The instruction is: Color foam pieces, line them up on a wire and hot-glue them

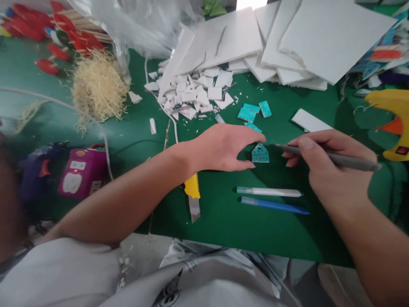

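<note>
Teal piece [260, 156] on green tabletop [220, 230]; white scraps [189, 95] strewn beyond.

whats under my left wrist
A yellow cutter shows partly from beneath the left wrist, its blade out toward the near edge of the table. The wrist covers the rest of the cutter and whatever else may lie there.

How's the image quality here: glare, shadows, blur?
Head view: white patch blown out at the top edge; head view: highlights on the clear plastic, pale sheen on the green table at left, darker at right; head view: dark blue object at left smeared, speckles on the teal piece soft; head view: edges look stretched.
</note>
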`<state>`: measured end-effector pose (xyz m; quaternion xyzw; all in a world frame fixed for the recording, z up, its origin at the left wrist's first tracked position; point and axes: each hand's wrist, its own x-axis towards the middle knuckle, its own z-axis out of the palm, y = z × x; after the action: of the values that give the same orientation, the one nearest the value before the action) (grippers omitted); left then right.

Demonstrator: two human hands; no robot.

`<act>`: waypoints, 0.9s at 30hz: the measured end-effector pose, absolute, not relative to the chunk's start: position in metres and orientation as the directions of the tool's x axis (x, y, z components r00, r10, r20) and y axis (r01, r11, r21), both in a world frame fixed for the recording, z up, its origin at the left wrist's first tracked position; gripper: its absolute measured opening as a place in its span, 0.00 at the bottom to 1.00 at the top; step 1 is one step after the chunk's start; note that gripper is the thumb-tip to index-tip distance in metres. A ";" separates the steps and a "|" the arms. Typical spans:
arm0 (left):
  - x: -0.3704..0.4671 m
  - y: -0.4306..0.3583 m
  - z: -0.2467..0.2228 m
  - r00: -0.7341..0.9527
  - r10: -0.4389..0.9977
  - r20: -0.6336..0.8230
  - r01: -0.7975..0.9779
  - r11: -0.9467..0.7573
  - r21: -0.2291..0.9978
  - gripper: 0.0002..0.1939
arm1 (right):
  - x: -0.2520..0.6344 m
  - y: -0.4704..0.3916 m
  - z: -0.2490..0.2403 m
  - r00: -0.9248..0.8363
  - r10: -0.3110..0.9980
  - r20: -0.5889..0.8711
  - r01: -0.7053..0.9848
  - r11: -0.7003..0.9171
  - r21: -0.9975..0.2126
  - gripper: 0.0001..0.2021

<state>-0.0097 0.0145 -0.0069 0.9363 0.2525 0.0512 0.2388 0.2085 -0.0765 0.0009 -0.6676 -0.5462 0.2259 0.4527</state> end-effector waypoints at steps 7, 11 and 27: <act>-0.008 0.016 -0.007 0.862 0.506 -0.022 0.454 -0.753 0.477 0.21 | 0.202 -0.068 0.007 0.269 0.963 0.017 0.473 -0.117 -0.873 0.11; -0.007 0.016 -0.008 0.865 0.502 -0.008 0.444 -0.757 0.480 0.20 | 0.203 -0.068 0.007 0.286 0.958 0.014 0.458 -0.124 -0.880 0.11; -0.006 0.017 -0.010 0.869 0.494 0.009 0.426 -0.757 0.495 0.19 | 0.202 -0.068 0.006 0.268 0.963 0.010 0.507 -0.132 -0.852 0.12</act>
<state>-0.0062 0.0173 -0.0096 0.9348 0.2460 0.0697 0.2465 0.2022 -0.0677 0.0062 -0.6933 -0.5302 0.2917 0.3914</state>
